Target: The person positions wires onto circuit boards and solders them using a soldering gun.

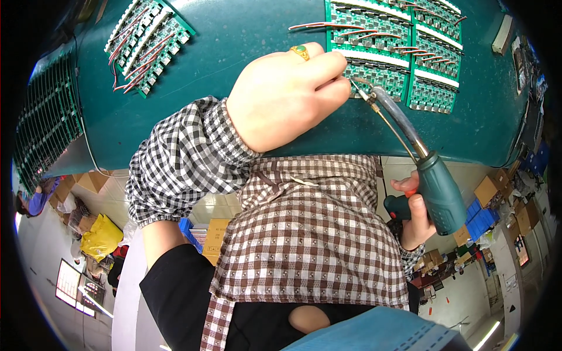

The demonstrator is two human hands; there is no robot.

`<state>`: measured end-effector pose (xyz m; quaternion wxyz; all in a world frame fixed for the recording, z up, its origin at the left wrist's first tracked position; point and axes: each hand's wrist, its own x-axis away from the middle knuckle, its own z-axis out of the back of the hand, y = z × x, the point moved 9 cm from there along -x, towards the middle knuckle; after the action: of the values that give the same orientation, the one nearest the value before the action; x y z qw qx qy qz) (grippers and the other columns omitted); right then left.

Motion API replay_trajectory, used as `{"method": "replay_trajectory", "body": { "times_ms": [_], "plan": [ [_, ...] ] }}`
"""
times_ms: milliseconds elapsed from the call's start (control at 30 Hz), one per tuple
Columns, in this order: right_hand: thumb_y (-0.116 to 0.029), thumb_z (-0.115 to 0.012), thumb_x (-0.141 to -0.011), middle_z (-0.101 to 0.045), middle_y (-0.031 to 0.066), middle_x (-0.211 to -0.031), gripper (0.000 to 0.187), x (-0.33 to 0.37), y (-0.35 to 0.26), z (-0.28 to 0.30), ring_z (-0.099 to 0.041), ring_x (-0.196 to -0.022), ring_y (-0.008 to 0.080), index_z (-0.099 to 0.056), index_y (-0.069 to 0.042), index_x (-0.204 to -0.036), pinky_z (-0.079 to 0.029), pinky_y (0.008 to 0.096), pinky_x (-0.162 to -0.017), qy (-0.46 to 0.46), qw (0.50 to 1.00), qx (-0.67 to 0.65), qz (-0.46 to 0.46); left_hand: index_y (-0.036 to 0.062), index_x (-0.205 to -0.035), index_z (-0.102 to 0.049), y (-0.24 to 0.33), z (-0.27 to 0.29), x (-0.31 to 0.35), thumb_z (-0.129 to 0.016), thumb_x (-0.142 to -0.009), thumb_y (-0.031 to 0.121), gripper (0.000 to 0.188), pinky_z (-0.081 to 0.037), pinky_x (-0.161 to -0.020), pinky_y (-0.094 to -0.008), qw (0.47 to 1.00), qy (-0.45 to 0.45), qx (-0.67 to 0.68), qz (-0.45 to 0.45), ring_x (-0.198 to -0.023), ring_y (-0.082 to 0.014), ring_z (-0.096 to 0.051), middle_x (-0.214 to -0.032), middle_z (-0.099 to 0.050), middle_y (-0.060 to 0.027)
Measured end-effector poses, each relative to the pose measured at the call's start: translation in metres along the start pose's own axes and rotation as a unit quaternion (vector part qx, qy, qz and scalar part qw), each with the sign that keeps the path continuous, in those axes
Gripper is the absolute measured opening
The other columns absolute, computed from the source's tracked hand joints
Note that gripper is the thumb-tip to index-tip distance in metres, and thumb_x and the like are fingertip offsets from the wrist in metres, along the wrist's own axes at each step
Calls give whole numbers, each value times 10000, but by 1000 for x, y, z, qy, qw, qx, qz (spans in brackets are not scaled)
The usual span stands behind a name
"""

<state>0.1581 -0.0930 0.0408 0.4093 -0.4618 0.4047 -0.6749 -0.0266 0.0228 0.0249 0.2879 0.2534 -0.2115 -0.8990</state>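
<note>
The right hand (417, 213) holds a dark green, pistol-shaped soldering tool (443, 196); its grip is closed around the handle, with the thumb and fingers wrapped about it. From the tool's body, a curved metal tube and a thin rod run up and leftward to converge at a pointed tip (364, 95), just beside the fingers of the left hand. The left hand (288, 96), its back uppermost and a green-stoned ring (301, 51) on one finger, reaches over the near left corner of a block of green circuit boards (432, 96). Its fingers are bent and drawn together; the fingertips are hidden, so whether this grip has hold of anything cannot be told. The block lies on the dark green counter (240, 29), with red, black and white wires (374, 35) across it. A smaller group of wired boards (149, 47) lies tilted to the left, well apart from the block.
</note>
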Motion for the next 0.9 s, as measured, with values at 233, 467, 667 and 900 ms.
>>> {"method": "replay_trajectory", "body": {
  "times_ms": [233,467,667,900],
  "plan": [
    [-168,-583,-807,-572,167,-815,395,-1,0,-2,-588,-731,252,-499,122,-1063,-529,422,-703,-11,1000,7,0,38,-858,-605,0,-1,1,-608,-613,18,246,-461,-556,-274,1000,-6,-5,2,-694,-191,-545,-792,-536,-41],
    [-175,-582,-811,-566,176,-824,406,0,-2,-1,-590,-725,253,-492,130,-1063,-540,416,-682,-4,1000,17,11,42,-855,-606,1,-1,0,-614,-617,14,239,-460,-553,-272,1000,0,-8,5,-689,-186,-543,-787,-535,-36],
    [-164,-591,-807,-563,180,-840,404,0,-3,0,-591,-723,250,-491,126,-1069,-547,410,-666,-7,1000,10,21,43,-849,-606,0,-1,1,-620,-622,10,230,-461,-552,-273,1000,2,-8,4,-683,-185,-543,-784,-536,-35],
    [-160,-593,-809,-563,181,-844,398,-1,-3,-1,-592,-719,253,-492,125,-1068,-545,412,-668,-9,999,23,24,42,-848,-608,-1,-1,1,-628,-616,1,236,-462,-552,-273,1000,2,-7,8,-679,-183,-543,-786,-539,-34]
  ]
}}
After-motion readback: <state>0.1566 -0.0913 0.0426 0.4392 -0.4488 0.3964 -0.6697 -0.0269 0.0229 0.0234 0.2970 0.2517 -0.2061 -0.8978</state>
